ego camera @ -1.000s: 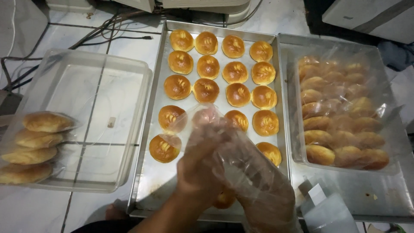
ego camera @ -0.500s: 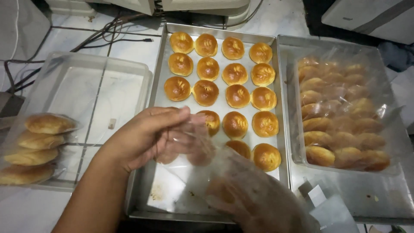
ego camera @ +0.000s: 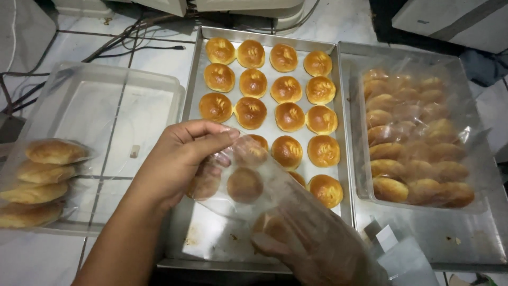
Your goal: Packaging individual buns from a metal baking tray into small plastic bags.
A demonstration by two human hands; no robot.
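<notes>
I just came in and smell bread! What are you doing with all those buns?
A person holds a clear plastic bag over a metal tray of golden buns. The bare left hand pinches the bag's edge, and the right hand, in a thin plastic glove, is at the bag with a bun. Bagged buns lie in a clear tub on the left, more on the right.

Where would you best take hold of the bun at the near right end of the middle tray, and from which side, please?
Probably take the bun by its rounded sides, coming from above and from the near side. Its dome stands proud of the flat middle tray, bare metal lies in front of it, while the tray wall crowds its right and another bun sits just behind.
</notes>
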